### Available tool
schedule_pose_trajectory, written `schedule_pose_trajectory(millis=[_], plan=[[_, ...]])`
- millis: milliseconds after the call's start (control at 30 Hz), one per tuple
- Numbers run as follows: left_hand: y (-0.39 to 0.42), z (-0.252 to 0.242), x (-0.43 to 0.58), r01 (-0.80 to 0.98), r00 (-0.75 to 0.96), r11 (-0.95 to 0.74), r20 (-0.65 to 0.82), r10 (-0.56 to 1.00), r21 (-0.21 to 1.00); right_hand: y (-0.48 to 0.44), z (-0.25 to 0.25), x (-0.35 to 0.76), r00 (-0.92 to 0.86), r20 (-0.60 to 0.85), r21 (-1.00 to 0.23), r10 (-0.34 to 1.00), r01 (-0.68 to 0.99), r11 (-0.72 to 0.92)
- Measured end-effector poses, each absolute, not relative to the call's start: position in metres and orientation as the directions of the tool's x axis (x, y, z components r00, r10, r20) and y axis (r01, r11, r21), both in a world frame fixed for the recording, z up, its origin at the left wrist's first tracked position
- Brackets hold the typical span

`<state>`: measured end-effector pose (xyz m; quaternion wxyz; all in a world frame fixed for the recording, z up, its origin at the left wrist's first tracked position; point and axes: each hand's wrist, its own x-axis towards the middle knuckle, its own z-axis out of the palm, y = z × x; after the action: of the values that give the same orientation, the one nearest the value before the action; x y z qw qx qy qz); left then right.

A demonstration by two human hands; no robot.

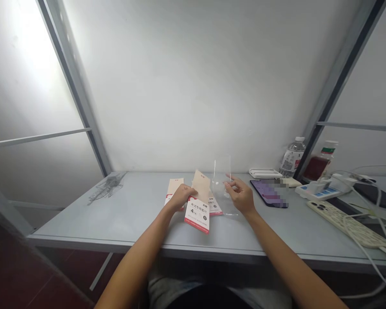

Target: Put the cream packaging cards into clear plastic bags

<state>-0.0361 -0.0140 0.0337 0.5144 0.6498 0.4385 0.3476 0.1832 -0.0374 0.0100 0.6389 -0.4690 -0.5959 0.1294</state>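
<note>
My left hand [180, 196] pinches a beige, white and red printed card packet [197, 216] at its left side, tilted above the desk. The packet's front bears Chinese print and the number 4. In my right hand [240, 195], held between thumb and fingers, is a clear thin plastic piece [222, 171] standing up to the right of the packet. Whether it is a bag or a flat sheet I cannot tell. Behind my left hand lies a similar packet [175, 185], partly hidden. Another printed packet [215, 207] lies on the desk between my hands, partly covered by the held one.
The grey desk [93, 223] meets a white wall. On the right are a phone with a purple screen [268, 193], a white power bank [265, 174], a water bottle [292, 159], a power strip [321, 191], a cased phone [347, 223] and loose cables. Black scribble-like marks [107, 186] show at left.
</note>
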Motion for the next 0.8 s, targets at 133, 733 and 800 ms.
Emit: schedule_pose_trajectory(millis=[133, 733, 800], plan=[[-0.016, 0.036, -0.038, 0.07, 0.499, -0.12, 0.069, 0.864, 0.99, -0.035, 0.009, 0.183, 0.293, 0.632, -0.76, 0.717, 0.415, 0.5], [-0.002, 0.013, -0.029, 0.199, 0.366, -0.151, 0.069, 0.928, 0.968, -0.039, 0.015, 0.183, 0.126, 0.405, -0.89, 0.905, -0.171, 0.422], [-0.004, 0.015, -0.028, 0.19, 0.382, -0.15, 0.068, 0.922, 0.97, -0.039, 0.016, 0.183, 0.092, 0.378, -0.889, 0.921, -0.243, 0.389]])
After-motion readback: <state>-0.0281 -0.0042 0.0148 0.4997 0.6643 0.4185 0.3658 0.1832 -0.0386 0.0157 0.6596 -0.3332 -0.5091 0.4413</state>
